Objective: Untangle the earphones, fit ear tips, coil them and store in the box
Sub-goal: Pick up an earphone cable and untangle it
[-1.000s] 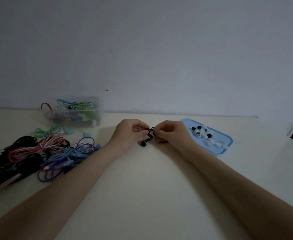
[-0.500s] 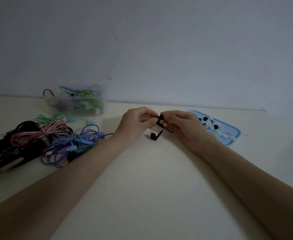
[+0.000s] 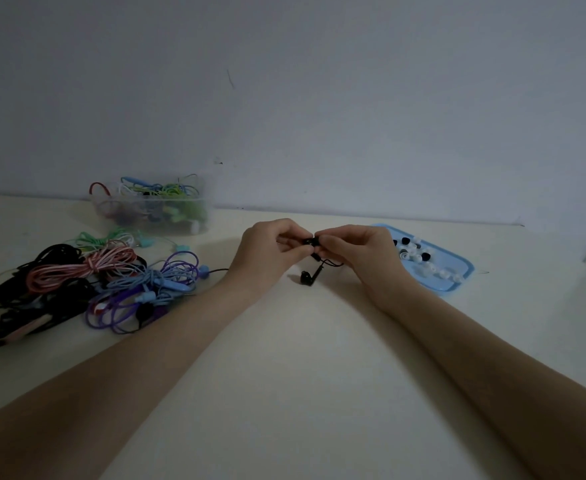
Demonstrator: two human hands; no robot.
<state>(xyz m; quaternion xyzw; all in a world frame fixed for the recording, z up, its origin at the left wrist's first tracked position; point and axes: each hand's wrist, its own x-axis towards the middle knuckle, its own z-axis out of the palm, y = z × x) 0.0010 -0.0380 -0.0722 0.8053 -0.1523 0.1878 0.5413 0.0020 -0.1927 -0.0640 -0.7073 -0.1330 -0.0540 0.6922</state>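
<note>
My left hand (image 3: 270,251) and my right hand (image 3: 357,252) meet fingertip to fingertip above the table, both pinching one black earbud (image 3: 311,241). The pair's second black earbud (image 3: 308,277) hangs just below on its thin cable, close to the tabletop. Whether a tip sits on the pinched bud is hidden by my fingers. A black cable (image 3: 217,270) runs left from under my left wrist. A blue tray (image 3: 457,271) with black and white ear tips lies right of my right hand. A clear plastic box (image 3: 153,211) holding coiled coloured earphones stands at the back left.
A heap of tangled earphones (image 3: 111,282) in purple, blue, pink, green and black covers the table's left side. A grey wall rises behind the table's far edge. A dark gap shows at the far right edge.
The view has shifted, so everything sits lower and further right in the frame. My hands stay together on the black earbud; the second earbud dangles a little lower than before.
</note>
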